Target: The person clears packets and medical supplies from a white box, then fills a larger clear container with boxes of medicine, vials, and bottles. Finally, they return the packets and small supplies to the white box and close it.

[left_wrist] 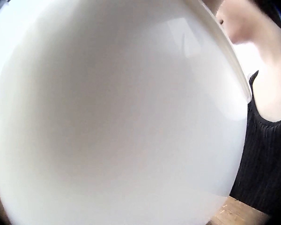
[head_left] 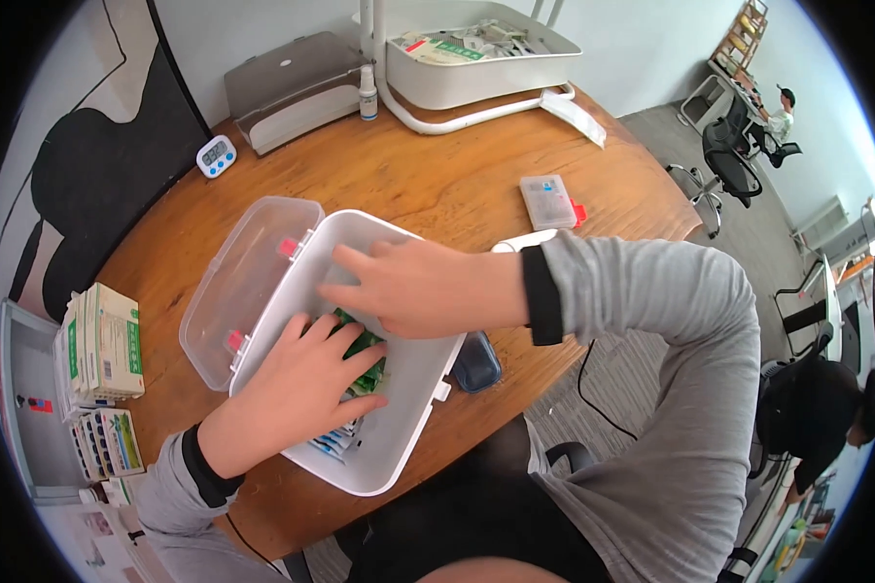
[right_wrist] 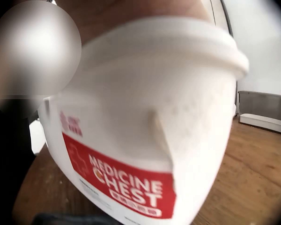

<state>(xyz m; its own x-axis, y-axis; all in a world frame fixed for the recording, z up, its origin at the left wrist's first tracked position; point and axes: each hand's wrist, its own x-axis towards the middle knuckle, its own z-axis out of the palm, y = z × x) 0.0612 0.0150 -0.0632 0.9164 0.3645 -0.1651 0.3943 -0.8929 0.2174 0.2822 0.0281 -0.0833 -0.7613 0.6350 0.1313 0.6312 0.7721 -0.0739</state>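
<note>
From my remote post I see the white chest (head_left: 413,394) on the wooden table (head_left: 437,185), its long axis running from seven to one o'clock, its translucent lid (head_left: 248,277) open toward ten. It is smooth, round-cornered, with a red label (right_wrist: 122,173). Inside, the left hand (head_left: 301,374) spreads its fingers over green packets (head_left: 367,382), gripping none visibly; at its two o'clock, the right hand (head_left: 408,287) has loosely parted fingers, seemingly holding nothing.
</note>
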